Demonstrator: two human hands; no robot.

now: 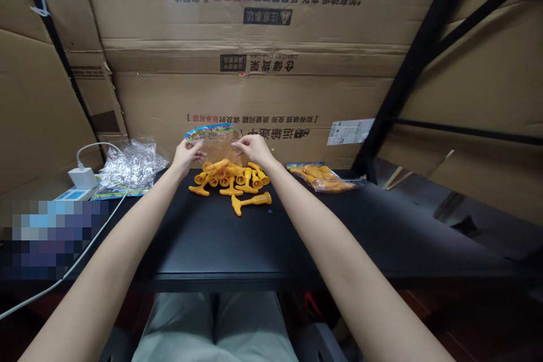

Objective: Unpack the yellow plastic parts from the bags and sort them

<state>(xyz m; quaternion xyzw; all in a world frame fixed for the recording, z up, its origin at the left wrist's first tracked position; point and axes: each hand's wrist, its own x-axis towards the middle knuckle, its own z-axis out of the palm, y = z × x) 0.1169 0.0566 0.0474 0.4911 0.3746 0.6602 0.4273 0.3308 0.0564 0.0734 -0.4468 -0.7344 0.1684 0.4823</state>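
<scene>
My left hand (185,154) and my right hand (253,148) each grip a side of a clear plastic bag (216,144) with a colourful printed header, held upright above the black table (237,243). Directly under the bag lies a pile of several orange plastic toy pieces (229,178). One orange piece (251,202) lies apart, nearer to me.
A filled, sealed bag of orange pieces (324,176) lies to the right. Crumpled clear bags (131,164) sit at the left, beside a power strip with a white charger (82,178) and its cable (85,254). Cardboard walls (263,56) and a black metal frame (407,68) surround the table.
</scene>
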